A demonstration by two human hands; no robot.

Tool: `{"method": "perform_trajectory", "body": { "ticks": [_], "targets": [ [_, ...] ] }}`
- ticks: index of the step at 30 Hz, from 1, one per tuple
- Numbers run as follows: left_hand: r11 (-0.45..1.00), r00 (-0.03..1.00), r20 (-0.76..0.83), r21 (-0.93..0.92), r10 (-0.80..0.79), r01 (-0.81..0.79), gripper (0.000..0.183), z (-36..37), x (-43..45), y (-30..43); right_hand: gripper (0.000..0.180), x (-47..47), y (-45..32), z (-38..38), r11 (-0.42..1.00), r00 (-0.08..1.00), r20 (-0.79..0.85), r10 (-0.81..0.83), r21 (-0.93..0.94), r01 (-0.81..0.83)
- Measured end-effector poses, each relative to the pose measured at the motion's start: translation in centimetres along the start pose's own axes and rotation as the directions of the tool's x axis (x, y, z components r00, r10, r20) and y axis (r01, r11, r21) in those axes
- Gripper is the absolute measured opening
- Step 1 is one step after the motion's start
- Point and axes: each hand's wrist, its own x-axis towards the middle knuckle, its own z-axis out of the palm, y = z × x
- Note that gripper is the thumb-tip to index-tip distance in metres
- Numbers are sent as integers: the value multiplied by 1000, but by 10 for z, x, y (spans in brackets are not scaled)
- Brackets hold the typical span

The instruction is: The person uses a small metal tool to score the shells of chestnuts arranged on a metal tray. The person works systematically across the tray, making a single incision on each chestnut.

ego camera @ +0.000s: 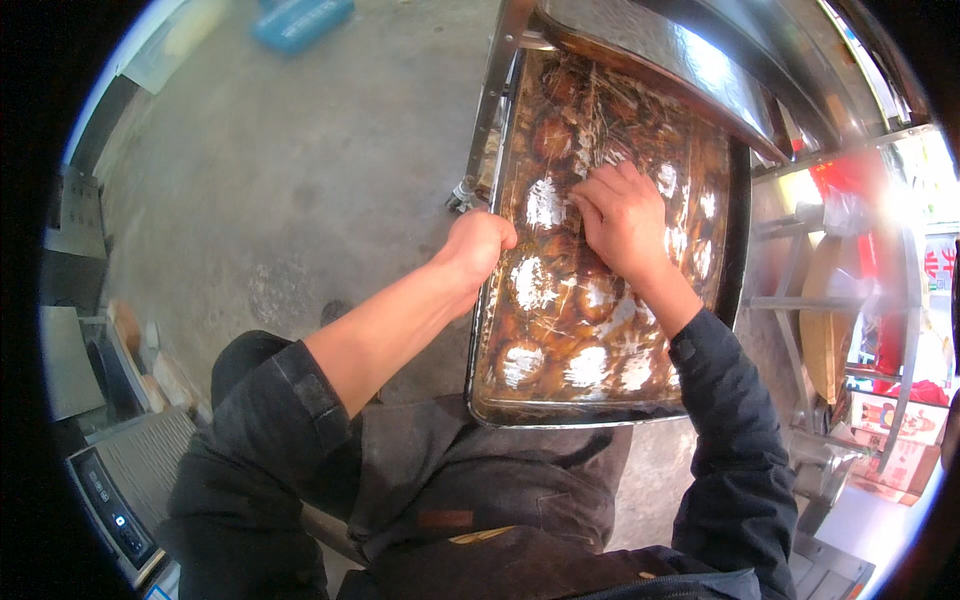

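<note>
A dark-rimmed metal baking tray (585,415) lies partly out of a metal rack, in front of me. Round browned items, which look like baked goods, show in it under clear, wrinkled, shiny plastic film (544,202). My left hand (480,244) is closed around the tray's left edge, its thumb over the rim. Over the tray's middle, my right hand (622,214) has its fingers bent down at the film; whether they pinch it is hidden.
Another metal tray (660,52) sits higher in the rack, whose upright (499,90) stands at the left. On the right is metal shelving (825,303) with bags and boxes. A blue object (304,26) lies on the concrete floor. An appliance with a lit panel (112,510) stands lower left.
</note>
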Motion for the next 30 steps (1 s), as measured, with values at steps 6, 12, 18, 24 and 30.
{"method": "perform_trajectory", "body": {
  "ticks": [6, 12, 18, 24, 30],
  "targets": [
    [997, 998, 25, 51, 54, -56, 14, -7, 11, -5, 10, -13, -10, -6, 1000, 999, 43, -11, 24, 10],
    [999, 999, 25, 32, -20, 19, 14, -7, 13, -5, 10, 6, 4, 2, 999, 1000, -7, 28, 43, -28],
    [997, 997, 78, 76, 18, -24, 14, -11, 18, -5, 9, -9, -2, 2, 998, 999, 27, 18, 61, -20],
    [999, 998, 44, 10, -37, 36, 12, -9, 16, -5, 11, -38, -27, -22, 989, 989, 145, -27, 150, 5],
    [994, 990, 128, -91, -54, 65, 10, -13, 20, -9, 11, -44, -29, -11, 954, 987, 54, 153, 252, -162]
  ]
}}
